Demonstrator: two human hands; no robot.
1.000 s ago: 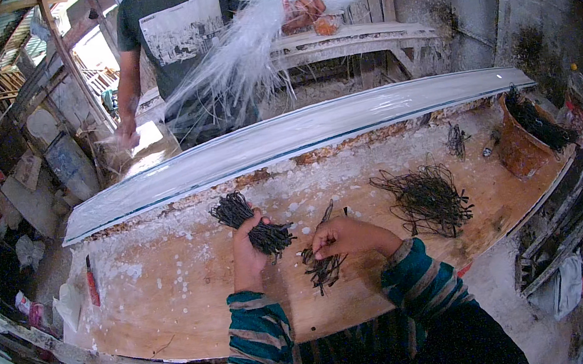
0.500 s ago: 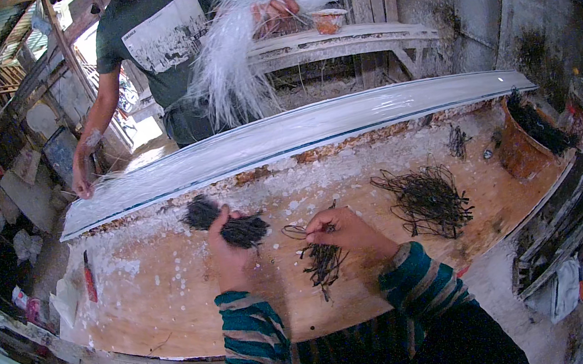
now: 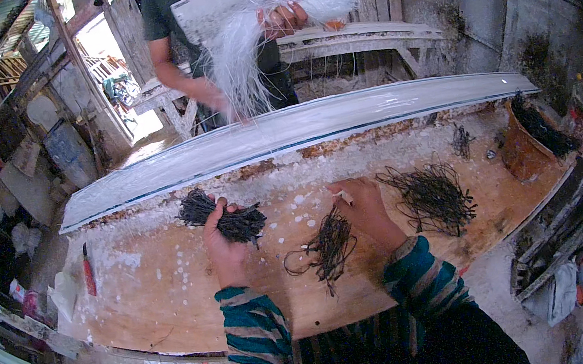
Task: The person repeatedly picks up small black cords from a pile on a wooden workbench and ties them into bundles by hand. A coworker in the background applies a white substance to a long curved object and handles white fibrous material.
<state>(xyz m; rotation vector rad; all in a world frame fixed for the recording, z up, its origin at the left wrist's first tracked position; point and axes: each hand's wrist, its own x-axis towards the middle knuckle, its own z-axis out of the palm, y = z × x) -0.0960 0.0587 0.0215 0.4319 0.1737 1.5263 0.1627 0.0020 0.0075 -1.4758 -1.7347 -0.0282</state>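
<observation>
My left hand point(image 3: 222, 231) is wrapped round a thick bundle of black cords point(image 3: 241, 225), whose ends stick out on both sides of the fist. To its right, a small loose pile of looped black cords point(image 3: 329, 244) lies on the wooden tabletop point(image 3: 174, 305). My right hand point(image 3: 365, 209) is at the upper right side of this pile, fingers bent and thumb and forefinger tips close together. Whatever is between those tips is too small to make out. A larger tangle of black looped cords point(image 3: 430, 199) lies right of my right hand.
Along the table's far side runs a long white board point(image 3: 284, 132) with a blue line. At the right, an orange-brown container point(image 3: 525, 147) holds dark cords. A red-handled knife point(image 3: 88, 271) lies at the left. Beyond the board, a person point(image 3: 210, 43) holds white fibre strands point(image 3: 239, 58).
My right hand has moved up and right from the small cord pile, whose loops now lie differently. My left hand keeps its bundle. The person's lower hand has moved right along the white board.
</observation>
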